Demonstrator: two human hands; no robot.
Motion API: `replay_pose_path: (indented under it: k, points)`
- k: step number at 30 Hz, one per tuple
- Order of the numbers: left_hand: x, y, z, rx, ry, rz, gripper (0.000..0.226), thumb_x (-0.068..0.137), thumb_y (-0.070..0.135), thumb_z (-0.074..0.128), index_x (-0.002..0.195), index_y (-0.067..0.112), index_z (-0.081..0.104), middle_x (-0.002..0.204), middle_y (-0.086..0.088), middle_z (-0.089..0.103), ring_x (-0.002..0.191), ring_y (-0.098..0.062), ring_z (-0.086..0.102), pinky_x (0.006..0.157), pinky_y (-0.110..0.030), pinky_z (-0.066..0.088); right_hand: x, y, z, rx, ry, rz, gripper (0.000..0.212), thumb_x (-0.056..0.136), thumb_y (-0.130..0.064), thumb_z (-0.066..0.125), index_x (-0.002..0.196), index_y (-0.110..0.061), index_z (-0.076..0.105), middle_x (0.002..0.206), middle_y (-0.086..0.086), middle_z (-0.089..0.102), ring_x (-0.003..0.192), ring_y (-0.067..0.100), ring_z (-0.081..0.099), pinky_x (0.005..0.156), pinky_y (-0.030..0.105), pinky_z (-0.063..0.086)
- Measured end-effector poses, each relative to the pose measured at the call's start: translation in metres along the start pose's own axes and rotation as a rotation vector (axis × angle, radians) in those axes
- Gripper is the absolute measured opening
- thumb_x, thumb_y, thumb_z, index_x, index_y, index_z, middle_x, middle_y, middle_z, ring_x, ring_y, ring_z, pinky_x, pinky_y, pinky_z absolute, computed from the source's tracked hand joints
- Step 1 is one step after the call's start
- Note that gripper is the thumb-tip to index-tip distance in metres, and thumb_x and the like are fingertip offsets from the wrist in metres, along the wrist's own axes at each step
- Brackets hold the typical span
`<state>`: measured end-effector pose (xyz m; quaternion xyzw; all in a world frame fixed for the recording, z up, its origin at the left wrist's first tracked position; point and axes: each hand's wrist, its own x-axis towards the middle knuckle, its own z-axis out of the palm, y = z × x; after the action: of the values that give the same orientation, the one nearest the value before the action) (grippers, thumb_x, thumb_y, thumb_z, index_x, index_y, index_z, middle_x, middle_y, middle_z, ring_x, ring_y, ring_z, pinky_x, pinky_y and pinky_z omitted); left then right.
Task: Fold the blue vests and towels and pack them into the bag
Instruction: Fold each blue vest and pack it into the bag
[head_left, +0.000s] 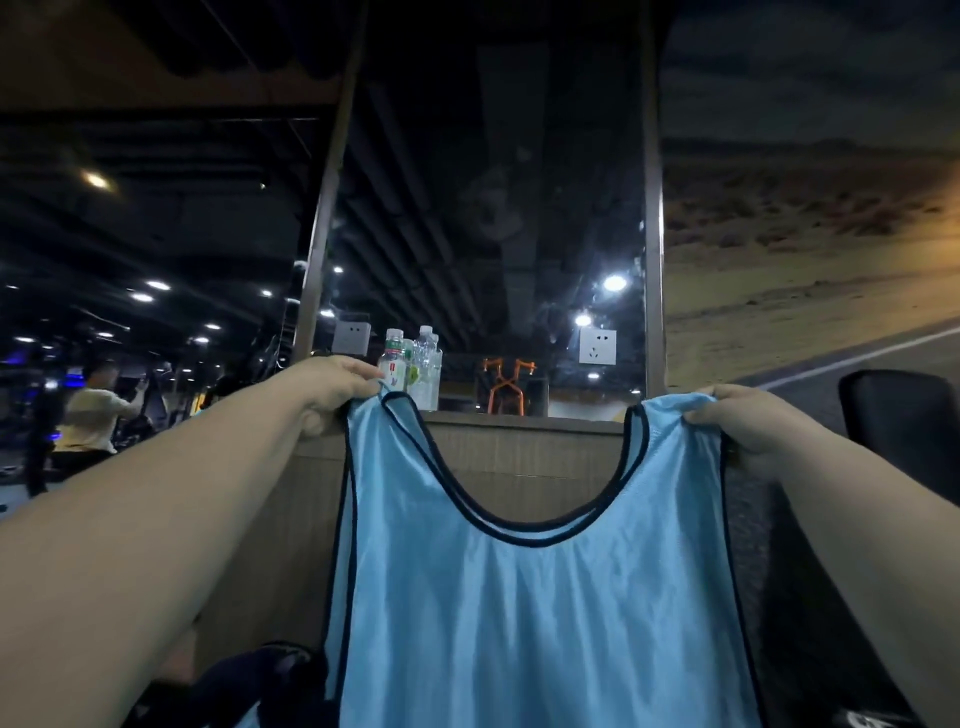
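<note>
A light blue mesh vest (535, 597) with dark trim hangs spread out in front of me, its neckline facing me. My left hand (332, 387) pinches its left shoulder strap. My right hand (737, 421) grips the right shoulder strap. Both arms are stretched forward at about chest height. The vest's lower edge runs out of the frame at the bottom. A dark bundle (249, 680), possibly the bag, lies at the lower left, partly hidden by the vest. No towels are in view.
Behind the vest runs a wooden ledge (519, 423) below a mirror, with water bottles (415, 369) on it. A black chair back (904, 426) stands at the right. A person (96, 415) exercises in the gym at the far left.
</note>
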<state>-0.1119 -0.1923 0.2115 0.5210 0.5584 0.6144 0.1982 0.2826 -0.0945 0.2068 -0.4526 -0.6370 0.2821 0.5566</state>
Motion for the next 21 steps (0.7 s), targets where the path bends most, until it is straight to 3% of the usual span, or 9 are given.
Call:
replay_pose_path:
  k: [2,5,8,10,12,14,18,21]
  points:
    - [0.004,-0.001,-0.001,0.016,0.029,0.002,0.009,0.095,0.014,0.062,0.097,0.007,0.066,0.106,-0.016,0.066,0.102,-0.03,0.063,0.095,-0.039,0.053,0.001,-0.001,0.0,0.004,-0.008,0.003,0.011,0.089,-0.002,0.064,0.099,-0.006,0.067,0.102,0.017,0.068,0.097,0.032,0.064,0.094,0.044,0.051]
    - [0.004,-0.001,-0.002,0.004,-0.032,-0.017,0.022,0.089,0.025,0.069,0.103,0.008,0.067,0.107,-0.014,0.067,0.101,-0.029,0.063,0.101,-0.045,0.047,0.001,-0.002,0.001,-0.046,-0.019,-0.014,0.009,0.084,-0.004,0.072,0.091,-0.009,0.07,0.097,0.015,0.069,0.091,0.03,0.065,0.08,0.037,0.051]
    - [0.012,-0.005,-0.008,0.06,-0.189,-0.012,0.029,0.082,0.009,0.074,0.109,0.018,0.068,0.139,-0.011,0.052,0.132,-0.028,0.045,0.114,-0.046,0.034,0.002,-0.003,0.0,-0.113,-0.038,-0.035,0.013,0.077,-0.001,0.078,0.087,-0.007,0.072,0.093,0.012,0.071,0.085,0.026,0.066,0.066,0.029,0.05]
    - [0.019,-0.007,-0.013,0.068,-0.258,-0.025,0.044,0.08,-0.008,0.067,0.117,0.017,0.066,0.143,-0.017,0.048,0.135,-0.031,0.042,0.114,-0.044,0.034,0.002,-0.002,-0.001,-0.133,-0.068,-0.03,0.018,0.074,0.004,0.078,0.089,-0.004,0.072,0.093,0.012,0.072,0.083,0.024,0.067,0.064,0.028,0.05]
    - [0.019,-0.007,-0.014,0.086,-0.296,-0.02,0.052,0.082,-0.019,0.054,0.125,0.009,0.061,0.132,-0.02,0.057,0.124,-0.031,0.054,0.108,-0.039,0.041,0.003,0.0,-0.002,-0.134,-0.111,-0.014,0.026,0.071,0.008,0.078,0.093,-0.003,0.071,0.095,0.013,0.073,0.086,0.024,0.068,0.073,0.032,0.055]
    - [0.017,-0.01,-0.013,0.17,-0.291,0.003,0.051,0.081,-0.023,0.049,0.121,0.005,0.064,0.117,-0.02,0.067,0.113,-0.03,0.062,0.1,-0.036,0.047,0.005,0.002,-0.002,-0.164,-0.147,0.011,0.031,0.069,0.01,0.078,0.096,-0.003,0.071,0.097,0.014,0.073,0.089,0.024,0.068,0.079,0.033,0.055]
    - [0.021,-0.018,-0.014,0.422,-0.196,0.005,0.03,0.077,-0.011,0.066,0.094,0.011,0.077,0.097,-0.013,0.075,0.095,-0.031,0.07,0.089,-0.042,0.056,0.009,0.006,0.003,-0.232,-0.202,0.028,0.028,0.067,0.008,0.081,0.091,-0.005,0.073,0.099,0.016,0.074,0.098,0.029,0.068,0.09,0.038,0.056]
    - [0.027,-0.028,-0.014,0.498,-0.11,0.018,0.019,0.074,0.011,0.08,0.093,0.014,0.077,0.099,-0.012,0.074,0.095,-0.03,0.069,0.093,-0.046,0.054,0.011,0.008,0.013,-0.289,-0.207,0.021,0.028,0.066,0.006,0.083,0.091,-0.002,0.074,0.097,0.015,0.074,0.096,0.029,0.069,0.089,0.038,0.056]
